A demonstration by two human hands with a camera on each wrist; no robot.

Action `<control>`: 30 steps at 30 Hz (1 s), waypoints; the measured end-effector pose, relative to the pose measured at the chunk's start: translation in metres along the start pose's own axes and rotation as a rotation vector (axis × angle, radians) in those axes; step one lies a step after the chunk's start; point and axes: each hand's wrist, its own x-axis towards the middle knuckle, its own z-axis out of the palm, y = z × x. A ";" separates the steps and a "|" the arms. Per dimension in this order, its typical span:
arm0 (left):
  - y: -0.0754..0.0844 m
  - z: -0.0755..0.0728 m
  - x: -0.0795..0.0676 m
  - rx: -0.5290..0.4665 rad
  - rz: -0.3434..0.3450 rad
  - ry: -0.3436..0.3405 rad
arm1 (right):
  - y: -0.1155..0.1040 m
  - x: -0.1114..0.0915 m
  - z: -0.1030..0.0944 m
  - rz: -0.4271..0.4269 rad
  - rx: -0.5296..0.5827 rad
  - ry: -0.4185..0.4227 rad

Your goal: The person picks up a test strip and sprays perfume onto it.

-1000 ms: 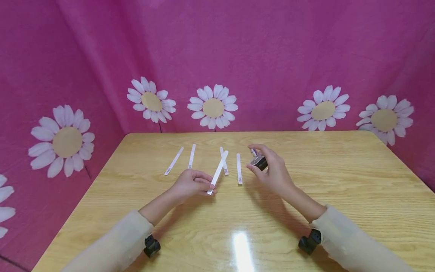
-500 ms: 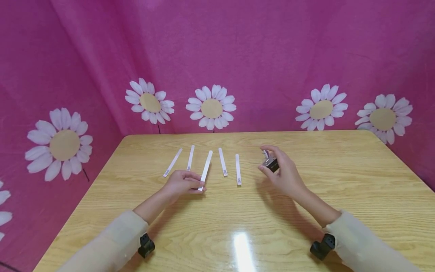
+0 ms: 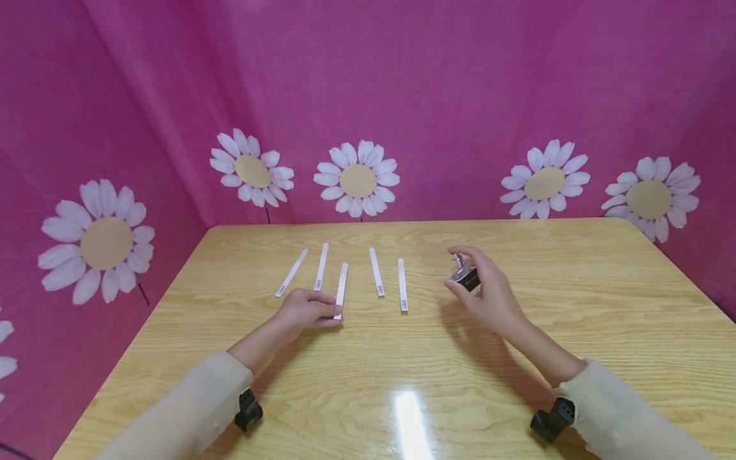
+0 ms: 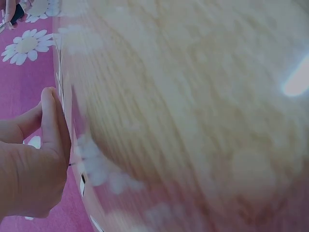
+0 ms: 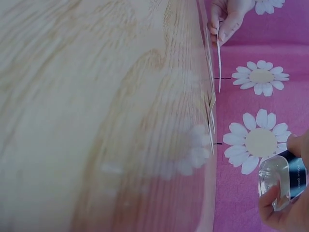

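My left hand pinches a white paper test strip by its near end, with the far end pointing away from me. In the right wrist view, that strip hangs a little above the tabletop. My right hand grips a small perfume bottle, clear glass with a black label, its index finger at the sprayer. The bottle's clear body also shows in the right wrist view. From the left wrist camera, the left hand hides most of its strip.
On the wooden table lie more white strips: two left of the held one, a slanted strip and a straighter strip right of it. Behind the table hangs a pink curtain printed with daisies.
My left hand has moved left and lowered its strip, away from the slanted strip it overlapped in view. My right hand has carried the bottle to the right.
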 end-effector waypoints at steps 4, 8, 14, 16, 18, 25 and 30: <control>-0.001 0.002 -0.003 0.028 -0.006 0.017 | 0.002 -0.001 -0.002 0.006 0.013 0.006; 0.000 0.004 -0.008 0.117 0.013 0.042 | 0.005 -0.002 -0.004 0.011 0.021 0.017; 0.002 0.004 -0.013 0.294 0.064 0.071 | 0.011 -0.002 -0.012 -0.005 0.033 0.028; 0.003 0.004 -0.014 0.349 0.081 0.075 | 0.012 -0.001 -0.016 -0.006 0.029 0.042; 0.005 0.004 -0.013 0.403 0.103 0.074 | 0.013 -0.001 -0.020 -0.005 0.020 0.054; 0.005 -0.003 -0.005 0.588 0.231 0.035 | 0.014 -0.004 -0.026 -0.004 0.023 0.049; 0.009 -0.004 0.002 0.606 0.271 0.014 | 0.016 -0.008 -0.026 -0.016 0.029 0.051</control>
